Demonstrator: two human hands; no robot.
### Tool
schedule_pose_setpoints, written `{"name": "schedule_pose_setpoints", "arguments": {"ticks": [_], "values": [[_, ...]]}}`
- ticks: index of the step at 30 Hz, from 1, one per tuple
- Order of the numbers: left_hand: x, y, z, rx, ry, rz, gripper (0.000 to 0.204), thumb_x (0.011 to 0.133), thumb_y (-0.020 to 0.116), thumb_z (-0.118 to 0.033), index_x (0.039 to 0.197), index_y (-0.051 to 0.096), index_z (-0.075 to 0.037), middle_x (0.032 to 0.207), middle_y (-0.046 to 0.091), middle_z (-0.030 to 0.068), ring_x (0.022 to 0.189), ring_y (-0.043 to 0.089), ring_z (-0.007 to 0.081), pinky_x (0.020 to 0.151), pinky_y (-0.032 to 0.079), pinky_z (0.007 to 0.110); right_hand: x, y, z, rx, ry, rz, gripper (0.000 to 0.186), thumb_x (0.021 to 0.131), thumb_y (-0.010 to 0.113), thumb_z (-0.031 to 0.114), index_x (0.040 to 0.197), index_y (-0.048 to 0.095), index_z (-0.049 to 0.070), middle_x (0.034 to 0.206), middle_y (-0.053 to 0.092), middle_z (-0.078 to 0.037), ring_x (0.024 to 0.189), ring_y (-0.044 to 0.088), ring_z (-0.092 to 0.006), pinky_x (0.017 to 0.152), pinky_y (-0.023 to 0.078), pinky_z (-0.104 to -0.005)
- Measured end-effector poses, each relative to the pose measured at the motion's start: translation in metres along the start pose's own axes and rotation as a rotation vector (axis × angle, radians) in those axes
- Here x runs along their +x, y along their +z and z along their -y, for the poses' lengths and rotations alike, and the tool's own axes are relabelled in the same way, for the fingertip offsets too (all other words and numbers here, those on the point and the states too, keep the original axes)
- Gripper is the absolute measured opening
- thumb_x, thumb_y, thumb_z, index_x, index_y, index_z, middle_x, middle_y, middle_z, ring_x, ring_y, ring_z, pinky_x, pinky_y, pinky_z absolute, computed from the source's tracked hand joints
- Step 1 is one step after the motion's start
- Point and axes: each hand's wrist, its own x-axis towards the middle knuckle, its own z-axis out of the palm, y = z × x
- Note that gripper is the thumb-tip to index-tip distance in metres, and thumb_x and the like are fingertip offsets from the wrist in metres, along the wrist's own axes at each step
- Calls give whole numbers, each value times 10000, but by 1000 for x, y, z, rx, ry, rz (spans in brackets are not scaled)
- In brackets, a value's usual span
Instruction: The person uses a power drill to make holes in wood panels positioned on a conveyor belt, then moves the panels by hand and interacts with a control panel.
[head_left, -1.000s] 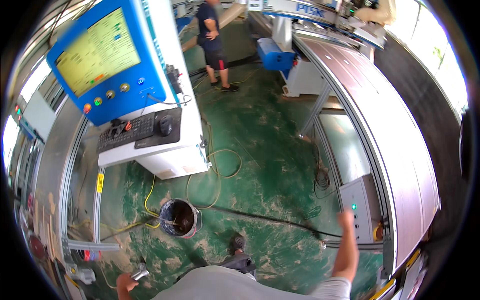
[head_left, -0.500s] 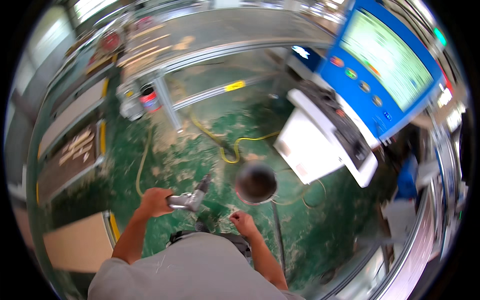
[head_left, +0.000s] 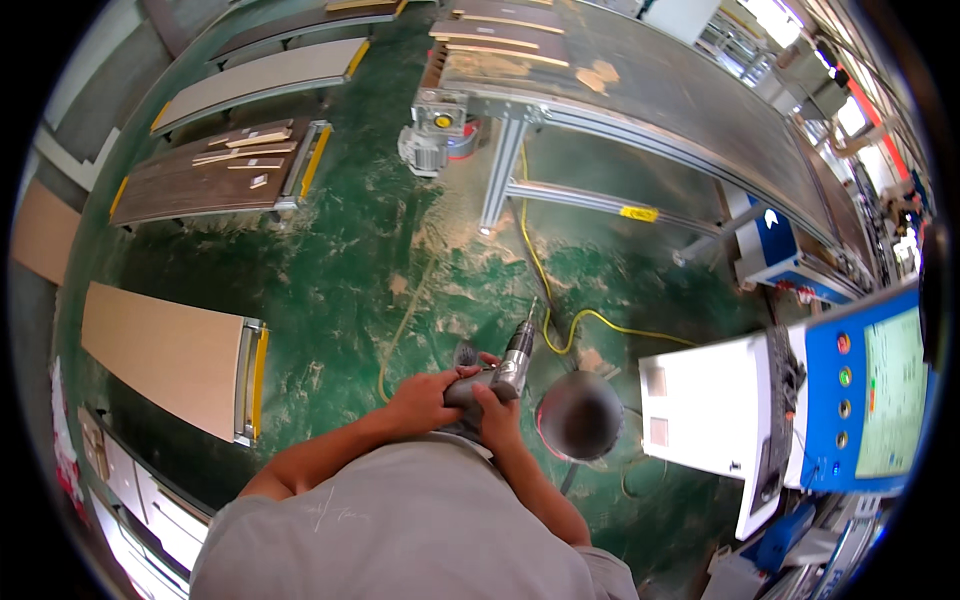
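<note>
My left hand (head_left: 425,402) is closed round the grip of a silver-grey hand drill (head_left: 513,368). A thin bit stands out from its chuck and points away from me, slightly to the right. My right hand (head_left: 497,415) has its fingers closed on the drill too, at the rear of its body where it meets the grip. Both hands are held in front of my waist, above the green floor. Just right of the drill is a round bucket (head_left: 541,418) with a dark, blurred inside.
A yellow hose (head_left: 560,345) winds over the green floor (head_left: 330,330). Ahead stands a metal-framed table (head_left: 640,100) with wood strips and a motor (head_left: 425,150). Roller conveyors with boards (head_left: 170,360) line the left. A white console (head_left: 705,405) with a blue screen panel (head_left: 825,400) stands right.
My view has turned left, so the conveyors show more fully and the console sits further right. My right hand, earlier apart from the drill, has come onto it beside my left hand.
</note>
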Motion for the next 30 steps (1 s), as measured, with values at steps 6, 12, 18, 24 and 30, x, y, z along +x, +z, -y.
{"name": "schedule_pose_setpoints", "arguments": {"ticks": [6, 12, 18, 24, 30], "values": [[60, -70, 62, -418, -21, 69, 574, 923, 648, -247, 1425, 426, -77, 979, 682, 124, 866, 655, 238, 783, 512, 367, 131, 42, 29, 204, -110, 195, 662, 773, 554, -57, 1399, 346, 3, 1020, 564, -96, 1115, 580, -297, 1026, 448, -454], [134, -174, 68, -533, -190, 62, 440, 986, 603, -262, 1357, 509, -45, 912, 646, 67, 802, 582, 134, 735, 481, 291, 260, 95, 76, 321, -157, 412, 687, 711, 577, 4, 1372, 396, 42, 941, 514, -80, 898, 540, -228, 932, 439, -450], [183, -226, 91, -569, 42, -144, 399, 1001, 578, -290, 1274, 563, 0, 918, 618, 83, 812, 536, 161, 761, 457, 314, 360, 163, 108, 244, -153, 444, 562, 820, 675, 81, 1326, 431, 89, 931, 512, -40, 823, 512, -168, 817, 410, -414], [237, -322, 145, -515, 109, -219, 331, 992, 602, -228, 1223, 569, 5, 944, 588, 80, 812, 515, 145, 751, 449, 296, 468, 238, 89, 218, -86, 440, 509, 808, 648, 3, 1268, 454, 98, 887, 504, -34, 748, 496, -154, 740, 406, -380], [288, -452, 210, -576, -63, -34, 272, 977, 621, -245, 1104, 622, -5, 848, 528, 20, 804, 464, 103, 730, 406, 268, 568, 319, 63, 240, -54, 331, 539, 764, 612, -53, 1255, 461, 109, 881, 501, -35, 738, 508, -165, 732, 425, -395]]}}
